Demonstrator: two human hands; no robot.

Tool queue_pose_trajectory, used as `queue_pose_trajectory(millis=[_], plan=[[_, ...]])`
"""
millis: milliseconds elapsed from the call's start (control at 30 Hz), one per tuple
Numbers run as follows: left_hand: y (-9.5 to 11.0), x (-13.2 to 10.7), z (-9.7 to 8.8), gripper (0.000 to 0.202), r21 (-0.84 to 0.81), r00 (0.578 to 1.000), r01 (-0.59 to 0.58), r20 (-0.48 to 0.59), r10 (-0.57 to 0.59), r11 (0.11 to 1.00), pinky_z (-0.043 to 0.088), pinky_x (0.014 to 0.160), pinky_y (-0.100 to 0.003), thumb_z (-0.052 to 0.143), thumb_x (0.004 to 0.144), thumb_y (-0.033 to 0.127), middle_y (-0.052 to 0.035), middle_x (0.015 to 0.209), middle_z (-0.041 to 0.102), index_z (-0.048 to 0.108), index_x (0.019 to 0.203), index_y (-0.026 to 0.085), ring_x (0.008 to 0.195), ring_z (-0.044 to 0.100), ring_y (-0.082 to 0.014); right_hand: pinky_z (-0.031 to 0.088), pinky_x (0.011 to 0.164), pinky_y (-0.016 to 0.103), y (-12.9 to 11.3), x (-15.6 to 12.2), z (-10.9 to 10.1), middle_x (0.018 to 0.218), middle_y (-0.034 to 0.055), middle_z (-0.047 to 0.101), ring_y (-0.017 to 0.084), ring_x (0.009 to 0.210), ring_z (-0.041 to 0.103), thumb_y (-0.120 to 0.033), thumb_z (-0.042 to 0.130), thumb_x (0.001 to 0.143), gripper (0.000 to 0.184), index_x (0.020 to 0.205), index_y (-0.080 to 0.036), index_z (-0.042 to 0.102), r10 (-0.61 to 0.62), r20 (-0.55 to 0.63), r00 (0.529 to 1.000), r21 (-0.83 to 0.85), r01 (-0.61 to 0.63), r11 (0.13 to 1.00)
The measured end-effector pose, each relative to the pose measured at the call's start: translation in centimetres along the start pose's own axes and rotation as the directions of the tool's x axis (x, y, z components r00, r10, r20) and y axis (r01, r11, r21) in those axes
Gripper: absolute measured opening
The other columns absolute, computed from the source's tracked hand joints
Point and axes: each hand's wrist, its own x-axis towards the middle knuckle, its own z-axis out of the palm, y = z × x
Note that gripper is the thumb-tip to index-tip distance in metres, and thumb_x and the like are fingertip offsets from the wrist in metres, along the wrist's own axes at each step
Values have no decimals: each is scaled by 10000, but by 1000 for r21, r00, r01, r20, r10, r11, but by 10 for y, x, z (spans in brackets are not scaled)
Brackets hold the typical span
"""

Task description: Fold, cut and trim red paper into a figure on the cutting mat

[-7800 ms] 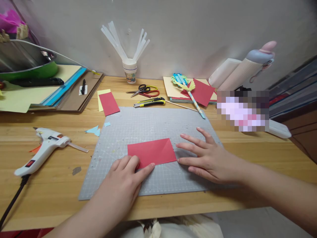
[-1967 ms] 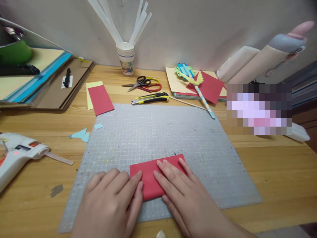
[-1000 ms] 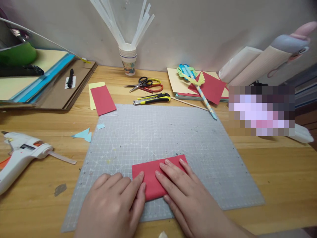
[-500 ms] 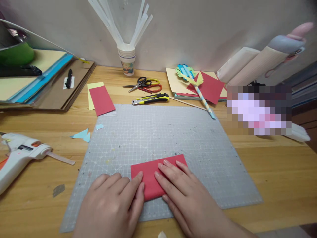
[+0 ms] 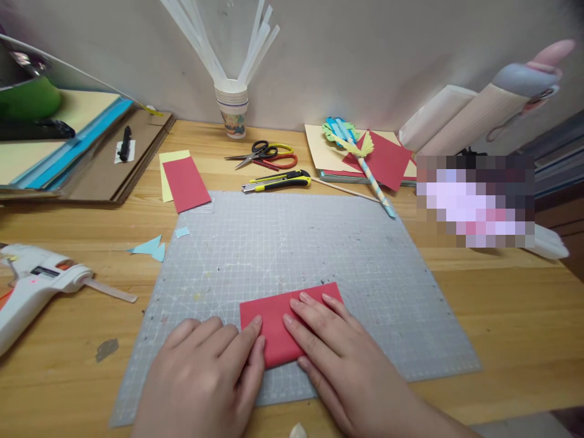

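Observation:
A folded piece of red paper lies slightly slanted on the grey cutting mat, near its front edge. At the paper's left end, my left hand is closed, its index finger and thumb on the paper and the other fingers curled under. My right hand rests open over the right part of the paper, fingers stretched out flat across it. The hands cover the paper's lower left and right portions.
Beyond the mat are a utility knife, scissors and a cup of white sticks. A glue gun lies left. Red and yellow paper pieces overlap the mat's corner; a paper flower lies back right.
The whole view has shifted very slightly left. Both hands and the red paper keep practically the same places relative to each other.

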Motion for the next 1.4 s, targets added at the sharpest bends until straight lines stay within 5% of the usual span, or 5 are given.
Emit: queue_pose_trajectory(millis=[367, 600, 1400], plan=[[0, 2, -1, 238, -7, 1000, 1, -9, -2, 1000, 309, 577, -346, 480, 898, 190, 18, 548, 577, 693, 791, 187, 516, 538, -194, 458, 1057, 435, -1, 0, 1, 1355, 76, 596, 213, 1302, 496, -168, 437, 963, 364, 1297, -142, 581, 5, -18, 1000, -1, -5, 1000], [1, 1, 0, 247, -3, 1000, 26, -16, -26, 1000, 311, 585, -342, 472, 904, 190, 20, 558, 579, 695, 799, 193, 533, 540, -195, 463, 1026, 539, 0, 0, 0, 1410, 125, 532, 273, 1332, 457, -136, 431, 940, 422, 1349, -89, 522, -31, 105, 994, -49, 37, 998], [1, 0, 1, 258, -4, 999, 30, -22, -30, 1000, 304, 576, -343, 450, 918, 170, 18, 561, 575, 681, 806, 193, 535, 527, -195, 470, 1019, 532, 0, 0, 2, 1415, 132, 525, 266, 1318, 475, -139, 425, 934, 434, 1356, -97, 515, -54, 93, 994, -138, 67, 988]])
